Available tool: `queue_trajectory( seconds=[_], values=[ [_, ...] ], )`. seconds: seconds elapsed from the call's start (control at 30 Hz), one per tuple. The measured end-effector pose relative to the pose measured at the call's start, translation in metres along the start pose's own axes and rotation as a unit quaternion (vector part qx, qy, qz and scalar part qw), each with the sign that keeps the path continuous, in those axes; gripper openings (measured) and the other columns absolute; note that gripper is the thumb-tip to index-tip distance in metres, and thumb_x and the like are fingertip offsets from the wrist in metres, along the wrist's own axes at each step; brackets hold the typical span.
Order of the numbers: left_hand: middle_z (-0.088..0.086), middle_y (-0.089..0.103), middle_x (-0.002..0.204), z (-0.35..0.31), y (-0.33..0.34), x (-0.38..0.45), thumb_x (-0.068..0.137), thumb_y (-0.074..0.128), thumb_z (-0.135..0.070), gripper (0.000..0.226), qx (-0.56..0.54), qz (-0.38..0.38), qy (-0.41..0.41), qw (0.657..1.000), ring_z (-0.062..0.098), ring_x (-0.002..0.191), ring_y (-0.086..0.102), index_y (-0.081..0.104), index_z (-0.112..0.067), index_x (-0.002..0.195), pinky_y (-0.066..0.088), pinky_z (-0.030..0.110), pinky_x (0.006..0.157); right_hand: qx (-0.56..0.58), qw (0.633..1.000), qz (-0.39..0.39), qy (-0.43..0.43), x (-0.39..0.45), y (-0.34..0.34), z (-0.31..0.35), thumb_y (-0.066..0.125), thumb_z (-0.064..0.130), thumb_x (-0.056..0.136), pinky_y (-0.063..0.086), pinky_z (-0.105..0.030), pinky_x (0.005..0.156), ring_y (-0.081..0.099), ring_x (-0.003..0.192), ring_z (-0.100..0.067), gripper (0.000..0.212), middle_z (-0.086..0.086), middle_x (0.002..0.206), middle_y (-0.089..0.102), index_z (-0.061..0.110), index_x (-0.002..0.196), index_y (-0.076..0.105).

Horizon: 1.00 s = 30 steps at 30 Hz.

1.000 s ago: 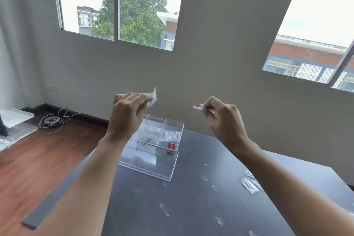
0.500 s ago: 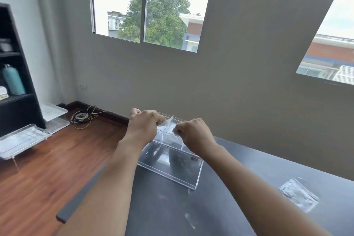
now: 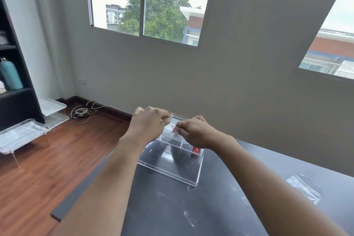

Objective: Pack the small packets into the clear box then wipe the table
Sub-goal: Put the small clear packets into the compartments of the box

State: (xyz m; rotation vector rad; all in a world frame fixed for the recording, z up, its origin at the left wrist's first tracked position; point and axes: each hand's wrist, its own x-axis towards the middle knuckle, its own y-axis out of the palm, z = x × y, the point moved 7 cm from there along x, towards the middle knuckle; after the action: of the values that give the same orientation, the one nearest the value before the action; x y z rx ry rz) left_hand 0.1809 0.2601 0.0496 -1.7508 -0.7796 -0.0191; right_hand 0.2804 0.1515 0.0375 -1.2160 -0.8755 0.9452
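A clear box [image 3: 172, 166] with dividers and a small red label stands on the dark table [image 3: 220, 207], near its far left corner. Both my hands hover over its open top. My left hand [image 3: 147, 124] and my right hand [image 3: 193, 132] pinch the two ends of one small clear packet [image 3: 172, 125] just above the back compartments. More clear packets [image 3: 304, 188] lie flat on the table at the right.
White smears [image 3: 189, 218] mark the tabletop in front of the box. The table's left edge drops to a wooden floor with coiled cables [image 3: 81, 112] and clear plastic trays [image 3: 21, 136]. A black shelf [image 3: 11, 74] holding a teal bottle stands far left.
My hands came together from wide apart and dropped from chest height to the box's top, both holding the packet. My head turned left, shifting the box and table rightward.
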Motion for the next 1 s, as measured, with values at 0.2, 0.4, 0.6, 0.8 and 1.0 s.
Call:
queue_trajectory(
  seconds=[0.2,0.4,0.6,0.8,1.0],
  values=[
    [-0.011,0.076,0.087,-0.005,-0.041,-0.006,0.098,0.061,-0.019,0.019,-0.063,-0.218,0.072,0.971,0.018,0.085,0.067,0.075,-0.030,0.093,0.041,0.035,0.084,0.009,1.000,0.004,0.009,-0.001,0.000,0.000,0.035,0.032,0.109,0.019,-0.031,0.110,0.043,0.088,-0.019,0.036,0.007,0.077,0.057,0.022,0.113,0.069],
    [-0.014,0.077,0.085,0.013,-0.032,0.000,0.093,0.065,-0.006,0.026,-0.144,-0.105,0.090,0.980,0.006,0.082,0.070,0.079,-0.028,0.093,0.053,0.026,0.079,0.009,1.000,0.005,0.018,-0.001,0.000,0.001,0.034,0.032,0.109,0.019,-0.031,0.112,0.043,0.092,-0.019,0.037,-0.002,0.095,0.070,0.023,0.119,0.068],
    [-0.009,0.076,0.097,0.028,0.001,-0.002,0.093,0.043,-0.016,0.035,-0.081,0.076,-0.025,0.993,0.013,0.084,0.063,0.072,-0.035,0.095,0.047,0.029,0.080,-0.001,1.000,0.011,0.020,0.001,0.002,0.000,0.035,0.035,0.109,0.021,-0.034,0.112,0.043,0.091,-0.021,0.035,0.005,0.076,0.057,0.022,0.115,0.067],
    [-0.001,0.056,0.086,0.010,0.018,-0.006,0.088,0.017,-0.029,0.046,0.086,0.144,-0.028,0.985,0.024,0.098,0.051,0.060,-0.015,0.075,0.028,0.038,0.092,-0.004,1.000,0.019,0.024,0.001,0.002,-0.001,0.035,0.032,0.110,0.022,-0.035,0.114,0.042,0.089,-0.023,0.028,0.011,0.067,0.047,0.028,0.098,0.060],
    [0.005,0.053,0.072,0.005,0.013,-0.008,0.099,0.021,-0.031,0.047,0.059,0.132,-0.064,0.987,0.030,0.088,0.047,0.041,-0.017,0.059,0.029,0.039,0.094,0.003,0.999,0.030,0.031,0.001,0.003,0.000,0.035,0.033,0.110,0.021,-0.035,0.114,0.043,0.091,-0.024,0.033,0.006,0.076,0.053,0.021,0.103,0.064]
  ],
)
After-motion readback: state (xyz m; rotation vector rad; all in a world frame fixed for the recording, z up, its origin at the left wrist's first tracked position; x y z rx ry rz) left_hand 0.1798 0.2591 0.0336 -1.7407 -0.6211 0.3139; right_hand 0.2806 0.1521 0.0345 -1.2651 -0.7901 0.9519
